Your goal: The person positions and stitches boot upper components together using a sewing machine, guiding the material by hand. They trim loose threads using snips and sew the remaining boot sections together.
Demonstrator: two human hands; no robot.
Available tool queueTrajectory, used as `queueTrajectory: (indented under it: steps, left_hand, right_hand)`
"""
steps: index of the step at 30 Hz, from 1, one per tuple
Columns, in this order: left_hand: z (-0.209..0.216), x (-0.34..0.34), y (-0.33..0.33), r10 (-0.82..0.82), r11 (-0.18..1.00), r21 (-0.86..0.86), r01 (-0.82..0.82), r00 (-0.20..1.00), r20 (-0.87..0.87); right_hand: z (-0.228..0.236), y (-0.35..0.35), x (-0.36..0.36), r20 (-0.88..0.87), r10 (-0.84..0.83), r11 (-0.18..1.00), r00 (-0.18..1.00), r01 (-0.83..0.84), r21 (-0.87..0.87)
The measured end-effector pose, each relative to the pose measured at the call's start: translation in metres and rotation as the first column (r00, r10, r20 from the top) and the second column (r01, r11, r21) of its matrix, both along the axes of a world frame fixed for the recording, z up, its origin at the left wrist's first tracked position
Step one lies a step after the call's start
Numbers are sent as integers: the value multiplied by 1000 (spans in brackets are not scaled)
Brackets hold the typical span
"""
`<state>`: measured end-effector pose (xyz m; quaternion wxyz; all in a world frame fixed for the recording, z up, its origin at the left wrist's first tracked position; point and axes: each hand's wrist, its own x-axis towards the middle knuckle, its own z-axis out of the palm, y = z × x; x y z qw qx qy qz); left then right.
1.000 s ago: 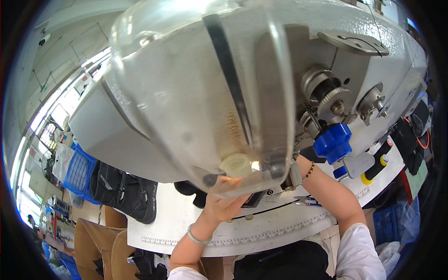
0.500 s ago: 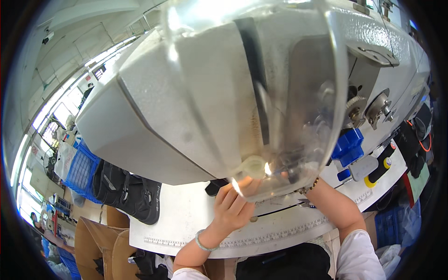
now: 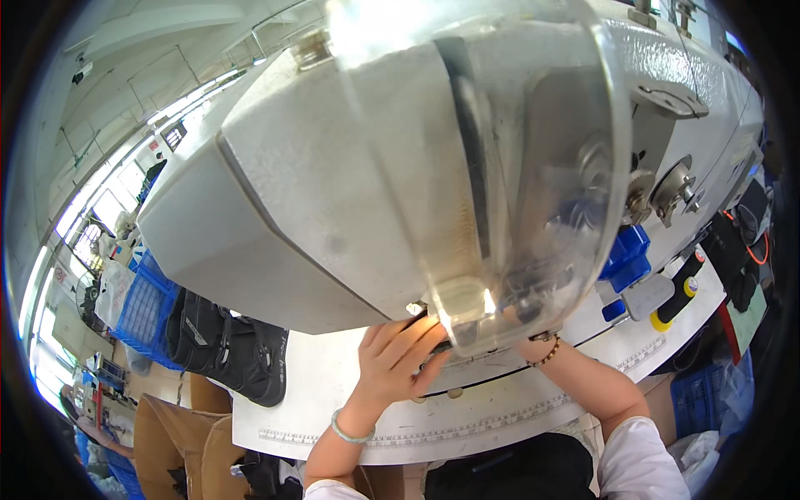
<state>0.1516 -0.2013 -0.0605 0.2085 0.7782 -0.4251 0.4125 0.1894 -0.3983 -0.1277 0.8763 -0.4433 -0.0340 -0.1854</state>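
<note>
A large grey sewing machine (image 3: 350,183) fills the middle, with a clear curved guard (image 3: 621,167) in front of its needle area. My left hand (image 3: 392,358) lies below the machine head, its fingers stretched toward the guard's lower edge and the thumb apart. Under and beside those fingertips shows a small part of a black piece (image 3: 423,318), too covered to name. From the right, my right hand (image 3: 523,335) reaches in behind the guard. Its fingers are blurred by the plastic and partly hidden, so I cannot tell what they hold.
A white table (image 3: 333,425) with a printed ruler strip lies beneath. A black boot (image 3: 229,342) and a blue basket (image 3: 146,308) are left, above a cardboard box (image 3: 171,433). A blue holder (image 3: 625,258) and a yellow-and-black thread spool (image 3: 673,308) sit right.
My left hand has shifted slightly left and up, its fingers straightening from a bent grip. My right arm has moved left; the snips beside it no longer show. The view has shifted slightly.
</note>
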Motion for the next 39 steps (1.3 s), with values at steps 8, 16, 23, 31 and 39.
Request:
queueTrajectory:
  steps: [8, 16, 23, 31, 39]
  left_hand:
    - [13, -7, -5, -600, 770, -574, -278, -11, -800]
    - [-1, 18, -15, -820, 571, -802, -175, -89, -565]
    - [-15, 24, -13, -834, 551, -828, -100, -48, -549]
    - [-9, 24, -8, -833, 553, -814, -179, -139, -535]
    - [-14, 24, -9, -839, 544, -828, -137, -76, -539]
  right_hand:
    - [-25, 15, 1, 83, -183, 981, 980, 187, -47]
    - [-43, 6, -1, -5, -28, 999, 1000, 28, 22]
    - [-17, 12, -7, 45, -319, 915, 947, 320, -246]
    - [-4, 11, -10, -32, -71, 986, 997, 75, 146]
    - [34, 8, -28, -91, -118, 985, 989, 105, -140]
